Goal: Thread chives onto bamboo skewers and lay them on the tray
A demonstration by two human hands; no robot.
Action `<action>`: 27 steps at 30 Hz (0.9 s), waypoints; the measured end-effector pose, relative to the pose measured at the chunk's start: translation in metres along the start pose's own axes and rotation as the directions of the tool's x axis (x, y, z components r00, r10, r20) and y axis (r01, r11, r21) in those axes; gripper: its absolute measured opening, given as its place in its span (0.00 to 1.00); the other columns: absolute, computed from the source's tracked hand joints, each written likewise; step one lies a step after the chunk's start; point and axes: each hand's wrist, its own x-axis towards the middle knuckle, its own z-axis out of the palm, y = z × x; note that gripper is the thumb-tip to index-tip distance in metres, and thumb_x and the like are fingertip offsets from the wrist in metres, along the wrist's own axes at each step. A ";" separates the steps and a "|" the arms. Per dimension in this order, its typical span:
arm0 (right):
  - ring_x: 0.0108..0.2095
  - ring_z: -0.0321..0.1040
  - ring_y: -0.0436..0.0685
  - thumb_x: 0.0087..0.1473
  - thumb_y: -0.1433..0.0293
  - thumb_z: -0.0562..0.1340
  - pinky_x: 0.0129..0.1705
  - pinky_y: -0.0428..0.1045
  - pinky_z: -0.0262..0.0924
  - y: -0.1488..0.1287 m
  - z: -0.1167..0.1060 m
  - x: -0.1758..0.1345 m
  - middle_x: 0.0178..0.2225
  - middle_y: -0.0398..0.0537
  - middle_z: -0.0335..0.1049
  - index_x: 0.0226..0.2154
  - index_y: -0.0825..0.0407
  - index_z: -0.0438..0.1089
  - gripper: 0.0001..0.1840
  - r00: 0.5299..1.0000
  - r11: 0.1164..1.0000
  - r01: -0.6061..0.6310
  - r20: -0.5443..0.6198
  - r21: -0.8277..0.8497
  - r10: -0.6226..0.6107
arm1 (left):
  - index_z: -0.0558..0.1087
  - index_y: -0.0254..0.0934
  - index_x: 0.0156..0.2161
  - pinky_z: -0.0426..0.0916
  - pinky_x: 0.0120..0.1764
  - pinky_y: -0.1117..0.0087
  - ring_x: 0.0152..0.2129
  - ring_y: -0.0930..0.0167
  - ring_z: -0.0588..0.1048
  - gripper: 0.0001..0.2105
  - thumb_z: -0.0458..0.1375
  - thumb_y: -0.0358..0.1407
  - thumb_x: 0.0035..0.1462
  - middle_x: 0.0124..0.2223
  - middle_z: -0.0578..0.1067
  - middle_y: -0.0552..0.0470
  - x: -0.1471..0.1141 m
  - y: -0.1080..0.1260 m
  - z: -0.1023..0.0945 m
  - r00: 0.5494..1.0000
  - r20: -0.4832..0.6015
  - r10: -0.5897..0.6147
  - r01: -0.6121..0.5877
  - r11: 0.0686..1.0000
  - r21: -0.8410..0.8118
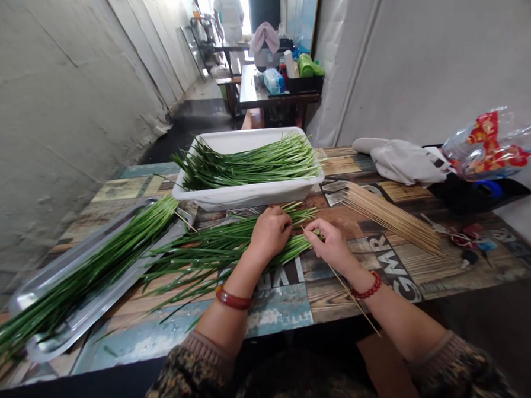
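Observation:
My right hand pinches a thin bamboo skewer, its point by my fingertips and its long end slanting down past the table's front edge. Beside it, my left hand is curled over the stem ends of loose garlic chives spread on the table. Its fingertips are partly hidden. More garlic chives fill a white plastic tub just behind my hands. At the left, a long bundle of garlic chives lies on a metal tray.
A fan of bamboo skewers lies to the right, near keys. Behind them are a pale cap and a clear plastic bag with red print. Farther back stands another table, with a person beyond it.

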 end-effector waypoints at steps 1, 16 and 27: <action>0.16 0.60 0.47 0.57 0.61 0.58 0.19 0.42 0.53 0.000 0.000 0.000 0.19 0.40 0.66 0.32 0.52 0.68 0.11 1.000 1.000 0.004 -0.005 0.005 -0.004 | 0.74 0.34 0.30 0.65 0.39 0.68 0.33 0.68 0.70 0.04 0.57 0.28 0.52 0.33 0.73 0.48 0.000 -0.001 0.000 0.999 -0.034 -0.013 0.010 0.997 -0.080; 0.15 0.57 0.46 0.55 0.63 0.59 0.19 0.43 0.54 -0.014 -0.004 0.000 0.20 0.39 0.65 0.38 0.53 0.72 0.12 1.000 0.995 -0.023 -0.015 0.099 0.025 | 0.77 0.32 0.34 0.66 0.33 0.75 0.28 0.72 0.74 0.09 0.56 0.34 0.55 0.31 0.78 0.50 0.000 0.009 -0.007 0.985 0.029 -0.168 0.158 0.828 -0.538; 0.20 0.64 0.49 0.56 0.63 0.58 0.23 0.44 0.58 -0.013 -0.005 -0.001 0.20 0.41 0.68 0.41 0.54 0.74 0.15 1.000 0.998 -0.008 -0.003 0.063 0.009 | 0.76 0.32 0.31 0.64 0.28 0.76 0.24 0.74 0.71 0.09 0.57 0.36 0.54 0.28 0.76 0.52 -0.001 0.014 -0.005 0.983 0.039 -0.178 0.168 0.802 -0.574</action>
